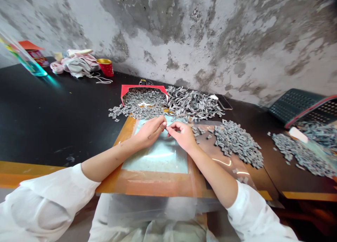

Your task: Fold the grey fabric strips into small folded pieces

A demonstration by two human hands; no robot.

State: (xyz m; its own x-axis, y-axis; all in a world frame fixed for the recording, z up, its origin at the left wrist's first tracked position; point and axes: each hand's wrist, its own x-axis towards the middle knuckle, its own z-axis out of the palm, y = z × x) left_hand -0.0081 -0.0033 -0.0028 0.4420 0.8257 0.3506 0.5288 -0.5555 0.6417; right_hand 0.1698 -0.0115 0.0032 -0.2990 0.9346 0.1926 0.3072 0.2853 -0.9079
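My left hand (pixel 151 131) and my right hand (pixel 182 133) meet above a pale blue sheet under clear plastic (pixel 155 161). The fingers of both are closed in a pinch, tips almost touching. Whatever lies between the fingertips is too small to make out. Just beyond the hands, small grey buckle-like pieces (pixel 144 98) spill from a red box (pixel 144 86) lying on its side. Right of that box is a heap of grey strips (pixel 195 103). Another pile of small grey pieces (pixel 238 143) lies to the right of my right hand.
A phone (pixel 223 102) lies behind the strips. On the right, a dark perforated basket (pixel 295 105) is tipped over beside more grey pieces (pixel 302 154). At the back left are a red cup (pixel 105 67), bundled cloth (pixel 77 63) and white string (pixel 101 78). A rough wall (pixel 168 34) bounds the table.
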